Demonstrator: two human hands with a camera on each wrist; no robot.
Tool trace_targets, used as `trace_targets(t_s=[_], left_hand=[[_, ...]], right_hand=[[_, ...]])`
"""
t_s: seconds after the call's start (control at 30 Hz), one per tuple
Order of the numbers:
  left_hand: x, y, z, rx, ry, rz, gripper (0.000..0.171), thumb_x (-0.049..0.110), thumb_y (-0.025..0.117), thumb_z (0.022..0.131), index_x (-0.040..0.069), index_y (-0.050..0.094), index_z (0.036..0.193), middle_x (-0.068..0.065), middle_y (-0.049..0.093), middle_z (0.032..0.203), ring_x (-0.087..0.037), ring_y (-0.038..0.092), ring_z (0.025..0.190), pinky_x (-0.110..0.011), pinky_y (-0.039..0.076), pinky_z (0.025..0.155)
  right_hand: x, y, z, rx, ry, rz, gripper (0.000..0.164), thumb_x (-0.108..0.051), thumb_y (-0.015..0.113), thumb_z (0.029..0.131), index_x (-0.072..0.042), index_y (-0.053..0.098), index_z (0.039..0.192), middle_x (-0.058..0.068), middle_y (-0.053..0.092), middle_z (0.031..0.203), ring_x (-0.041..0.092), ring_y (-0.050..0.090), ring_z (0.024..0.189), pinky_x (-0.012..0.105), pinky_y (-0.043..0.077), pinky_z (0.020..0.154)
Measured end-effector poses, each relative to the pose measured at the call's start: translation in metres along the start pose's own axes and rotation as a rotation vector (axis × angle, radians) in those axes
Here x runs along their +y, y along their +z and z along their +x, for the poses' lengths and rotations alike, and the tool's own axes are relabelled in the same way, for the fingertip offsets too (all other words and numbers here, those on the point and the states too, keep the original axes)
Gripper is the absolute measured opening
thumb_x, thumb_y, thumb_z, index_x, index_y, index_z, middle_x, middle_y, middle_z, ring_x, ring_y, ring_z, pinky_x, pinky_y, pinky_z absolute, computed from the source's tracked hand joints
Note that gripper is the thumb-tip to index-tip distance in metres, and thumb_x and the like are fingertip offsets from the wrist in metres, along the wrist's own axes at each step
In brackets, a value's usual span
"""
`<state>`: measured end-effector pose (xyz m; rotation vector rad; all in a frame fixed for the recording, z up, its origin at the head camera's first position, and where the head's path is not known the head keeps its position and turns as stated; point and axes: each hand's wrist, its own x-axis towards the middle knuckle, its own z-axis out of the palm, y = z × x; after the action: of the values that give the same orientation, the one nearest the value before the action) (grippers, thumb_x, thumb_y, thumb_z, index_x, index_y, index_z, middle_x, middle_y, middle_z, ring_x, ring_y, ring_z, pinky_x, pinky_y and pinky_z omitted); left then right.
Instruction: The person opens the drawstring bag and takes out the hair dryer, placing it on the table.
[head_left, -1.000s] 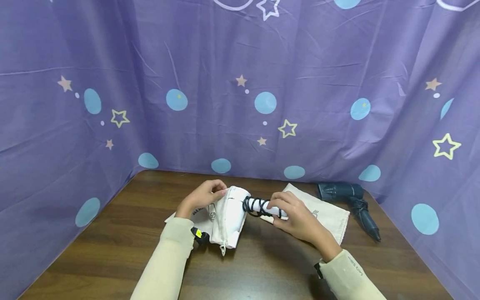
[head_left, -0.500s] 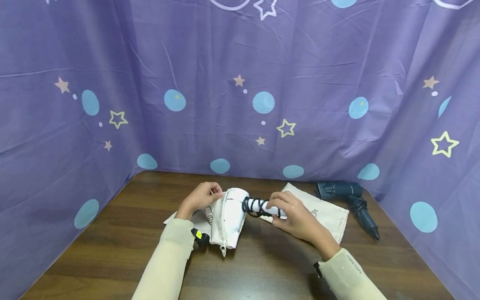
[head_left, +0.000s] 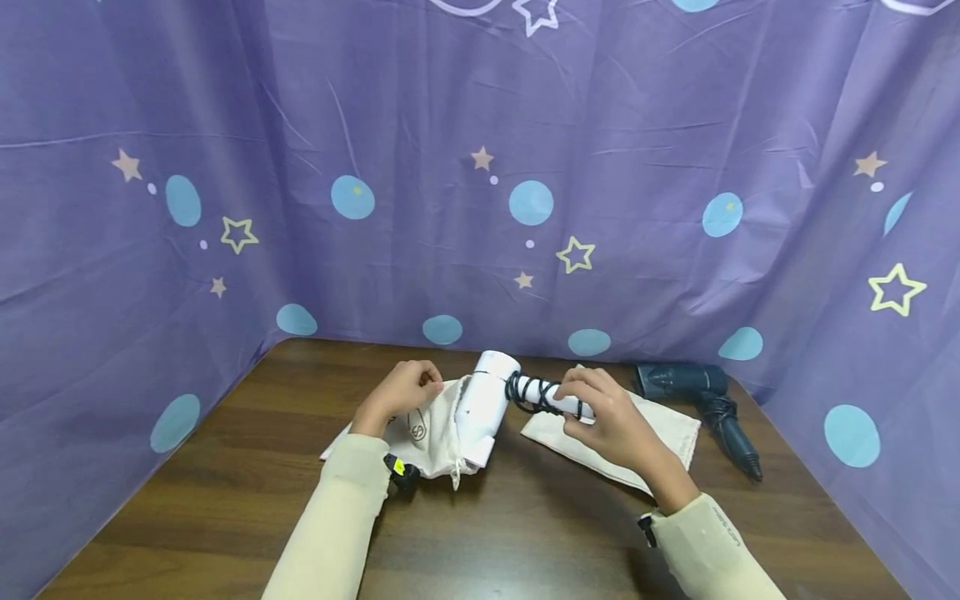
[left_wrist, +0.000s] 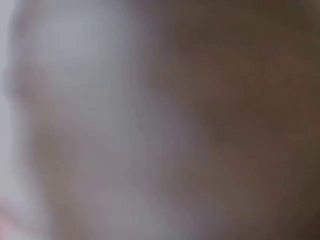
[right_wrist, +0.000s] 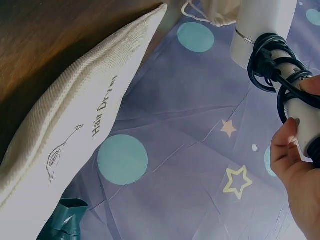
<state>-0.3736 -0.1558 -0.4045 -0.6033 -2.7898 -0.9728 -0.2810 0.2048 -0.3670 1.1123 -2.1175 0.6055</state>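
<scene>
In the head view a white hair dryer lies tilted, one side of its barrel against the mouth of a cream drawstring bag. My right hand grips its handle, which has a black cord wound round it. The right wrist view shows thumb and fingers on that handle, with the white barrel beyond. My left hand pinches the upper edge of the bag between thumb and fingers. The left wrist view is only a blur.
A second cream bag lies flat under and behind the right hand, printed "Hair Dryer" in the right wrist view. A dark teal hair dryer with its cord bundled rests at the back right of the wooden table. A purple curtain surrounds the table.
My right hand has shifted the white hair dryer right and away from me, so more of its barrel shows outside the bag. The left hand has barely moved.
</scene>
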Motion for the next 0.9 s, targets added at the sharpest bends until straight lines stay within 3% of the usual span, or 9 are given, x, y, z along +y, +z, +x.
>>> trace_targets(t_s=[0.17, 0.4, 0.5, 0.57, 0.73, 0.83, 0.9], left_hand=[[0.015, -0.01, 0.0, 0.019, 0.038, 0.029, 0.006, 0.01, 0.066, 0.098, 0.005, 0.068, 0.099, -0.004, 0.067, 0.089, -0.018, 0.061, 0.084, -0.037, 0.052, 0.078], [0.051, -0.03, -0.011, -0.18, 0.036, 0.18, 0.007, 0.011, 0.064, 0.099, 0.007, 0.067, 0.095, -0.002, 0.062, 0.082, -0.016, 0.056, 0.075, -0.036, 0.049, 0.071], [0.061, -0.033, -0.017, -0.251, 0.091, 0.256, 0.002, 0.007, 0.065, 0.094, 0.008, 0.065, 0.093, 0.0, 0.058, 0.079, -0.015, 0.052, 0.073, -0.038, 0.049, 0.071], [0.066, -0.032, -0.021, -0.274, 0.145, 0.283, 0.008, 0.0, 0.065, 0.087, 0.007, 0.062, 0.09, 0.001, 0.053, 0.077, -0.013, 0.049, 0.072, -0.036, 0.046, 0.069], [0.073, -0.023, -0.033, -0.286, 0.266, 0.267, 0.022, -0.01, 0.058, 0.071, 0.007, 0.053, 0.083, 0.002, 0.043, 0.074, -0.012, 0.041, 0.068, -0.027, 0.036, 0.061], [0.074, -0.018, -0.044, -0.257, 0.309, 0.288, 0.021, -0.005, 0.059, 0.073, 0.012, 0.05, 0.081, 0.004, 0.042, 0.074, -0.011, 0.039, 0.066, -0.026, 0.034, 0.059], [0.075, -0.015, -0.05, -0.201, 0.335, 0.314, 0.018, 0.0, 0.061, 0.077, 0.014, 0.05, 0.081, 0.005, 0.043, 0.073, -0.01, 0.04, 0.065, -0.027, 0.035, 0.058]], right_hand=[[0.002, -0.001, -0.002, 0.004, 0.011, 0.005, 0.029, 0.001, 0.073, 0.075, -0.012, 0.069, 0.101, -0.001, 0.063, 0.11, 0.018, 0.056, 0.101, 0.037, 0.049, 0.081], [0.006, 0.0, -0.003, 0.024, -0.007, -0.013, 0.033, 0.003, 0.077, 0.071, -0.012, 0.069, 0.099, -0.002, 0.063, 0.109, 0.018, 0.057, 0.099, 0.039, 0.05, 0.078], [0.006, 0.0, -0.002, 0.016, 0.002, -0.012, 0.033, 0.004, 0.076, 0.071, -0.012, 0.07, 0.099, -0.002, 0.063, 0.108, 0.017, 0.057, 0.099, 0.038, 0.049, 0.078], [0.007, -0.001, -0.001, 0.013, 0.002, -0.014, 0.032, 0.003, 0.076, 0.072, -0.012, 0.07, 0.099, -0.001, 0.063, 0.108, 0.017, 0.057, 0.098, 0.037, 0.049, 0.077], [0.007, -0.001, -0.001, 0.011, -0.001, -0.02, 0.032, 0.003, 0.076, 0.071, -0.012, 0.07, 0.099, 0.0, 0.063, 0.108, 0.017, 0.057, 0.096, 0.037, 0.049, 0.077], [0.007, -0.002, -0.002, 0.01, -0.006, -0.023, 0.031, 0.002, 0.077, 0.072, -0.011, 0.07, 0.099, 0.0, 0.063, 0.108, 0.018, 0.057, 0.097, 0.038, 0.05, 0.077], [0.007, -0.001, -0.002, 0.013, -0.009, -0.027, 0.032, 0.002, 0.078, 0.072, -0.011, 0.069, 0.099, 0.0, 0.063, 0.109, 0.018, 0.057, 0.097, 0.038, 0.05, 0.077]])
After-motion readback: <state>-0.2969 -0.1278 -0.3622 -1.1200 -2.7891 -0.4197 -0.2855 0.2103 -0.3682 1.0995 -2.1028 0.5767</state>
